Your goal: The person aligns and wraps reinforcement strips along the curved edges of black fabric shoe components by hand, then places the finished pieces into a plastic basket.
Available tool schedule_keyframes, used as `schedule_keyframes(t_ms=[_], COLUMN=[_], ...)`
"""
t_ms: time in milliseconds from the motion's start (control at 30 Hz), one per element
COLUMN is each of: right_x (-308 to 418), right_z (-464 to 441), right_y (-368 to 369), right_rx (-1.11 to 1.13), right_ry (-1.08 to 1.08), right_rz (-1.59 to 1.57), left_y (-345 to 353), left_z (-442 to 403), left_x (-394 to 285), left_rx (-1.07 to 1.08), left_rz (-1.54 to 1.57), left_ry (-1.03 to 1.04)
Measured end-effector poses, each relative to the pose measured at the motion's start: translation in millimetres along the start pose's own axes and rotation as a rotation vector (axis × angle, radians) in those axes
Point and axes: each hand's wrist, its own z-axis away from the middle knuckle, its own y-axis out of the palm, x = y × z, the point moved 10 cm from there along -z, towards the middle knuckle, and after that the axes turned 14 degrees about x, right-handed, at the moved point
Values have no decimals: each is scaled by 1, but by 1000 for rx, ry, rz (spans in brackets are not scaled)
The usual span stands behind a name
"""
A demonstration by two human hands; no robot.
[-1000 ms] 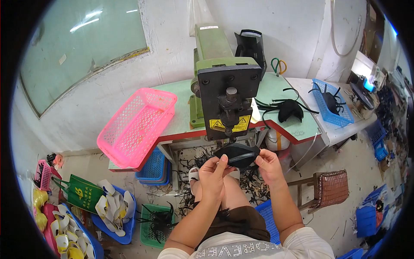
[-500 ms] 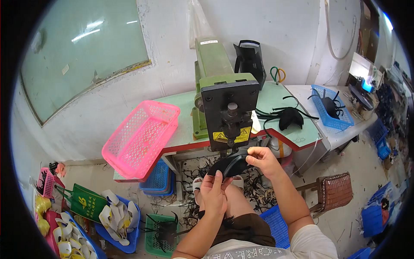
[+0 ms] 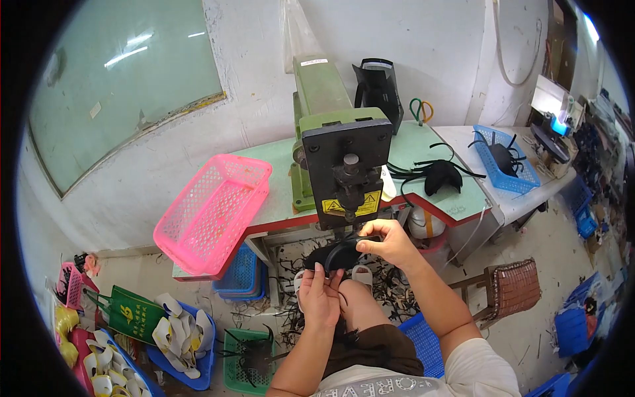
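Below the head of a green press machine, both my hands hold one black padded, cup-shaped piece. My left hand grips its lower edge, thumb on top and fingers underneath. My right hand pinches the upper right edge between thumb and fingers. The piece has a curved raised rim facing me and is tilted. Its far left part looks dark against the scraps below. On the table to the right lies a similar black piece with long straps.
A pink basket rests at the table's left. Scissors and a blue basket with a black strapped piece are at right. Black scraps litter the floor. A stool stands right; baskets of white pieces stand left.
Both hands have moved slightly left with the black padded piece, and it has turned a little in their grip. The whole view has shifted slightly.
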Motion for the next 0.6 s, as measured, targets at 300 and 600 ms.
schedule_keyframes(t_ms=[300,600], right_x=[-9,-9], right_z=[13,30], right_y=[0,30], right_rx=[-59,99], right_ry=[-26,-52], right_rz=[-258,-92], left_y=[-5,-54], left_z=[5,-2], left_x=[23,41], left_rx=[76,47], left_rz=[289,630], left_ry=[-68,-264])
